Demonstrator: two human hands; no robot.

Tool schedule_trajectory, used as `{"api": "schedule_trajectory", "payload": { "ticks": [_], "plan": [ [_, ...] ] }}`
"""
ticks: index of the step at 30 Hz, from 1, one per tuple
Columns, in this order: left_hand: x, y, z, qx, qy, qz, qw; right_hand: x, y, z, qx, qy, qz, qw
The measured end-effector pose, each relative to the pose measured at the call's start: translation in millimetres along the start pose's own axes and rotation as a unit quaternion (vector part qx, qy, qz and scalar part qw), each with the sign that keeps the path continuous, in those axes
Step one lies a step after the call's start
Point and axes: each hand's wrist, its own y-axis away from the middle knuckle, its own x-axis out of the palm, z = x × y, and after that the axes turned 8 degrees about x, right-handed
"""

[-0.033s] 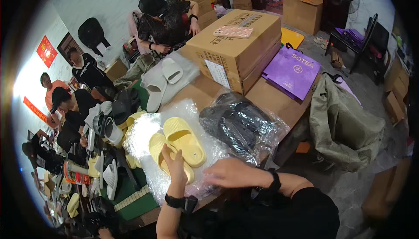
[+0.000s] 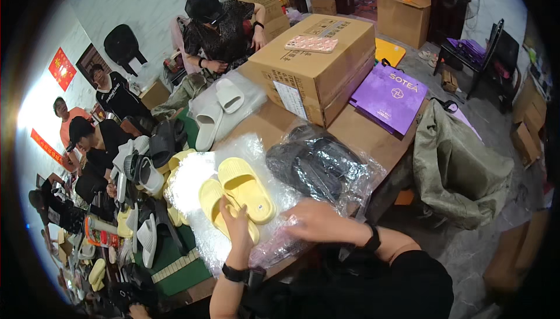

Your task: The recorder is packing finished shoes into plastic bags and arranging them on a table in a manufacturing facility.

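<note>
- The left hand [image 2: 236,221] rests with fingers spread loosely on the heel end of a pair of yellow slippers [image 2: 239,193]; it touches them and pinches nothing that shows.
- The slippers lie side by side, soles down, just beyond the left hand's fingertips, on a sheet of clear plastic wrap [image 2: 192,182] spread over the table [image 2: 359,129].
- The right hand [image 2: 318,221] lies flat and open, palm down, on the crinkled plastic just to the right of the slippers; whether its fingers grip the film cannot be told.
- A black wristband sits on each wrist.
- Just beyond the right hand lies a clear bag of dark slippers [image 2: 318,164], near it but apart from it.
- Farther beyond both hands stands a big cardboard box [image 2: 318,65] with a pink patterned phone case [image 2: 311,44] on top.
- To the right of the box, well beyond the right hand, lies a purple paper bag [image 2: 389,96].
- Beyond the left hand lies a pair of white slippers [image 2: 217,111] on more plastic.
- To the left of the left hand sits a heap of mixed slippers [image 2: 143,170]; other people sit beyond it.
</note>
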Motion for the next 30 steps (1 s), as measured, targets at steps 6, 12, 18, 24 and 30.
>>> {"api": "schedule_trajectory", "payload": {
  "ticks": [6,12,18,24,30],
  "plan": [
    [-2,59,11,0.175,-0.227,0.132,0.949,-57,-28,-63,0.119,0.217,-0.196,0.949],
    [6,76,24,0.243,-0.434,0.245,0.832,-32,-50,-77,0.263,0.321,-0.031,0.909],
    [-1,81,42,0.312,-0.453,0.269,0.790,-39,-43,-89,0.319,0.342,-0.092,0.879],
    [-1,84,53,0.311,-0.463,0.302,0.773,-66,-34,-141,0.432,0.269,-0.052,0.859],
    [-3,85,58,0.315,-0.467,0.283,0.776,-77,-39,-166,0.430,0.170,-0.045,0.885]
  ]
}}
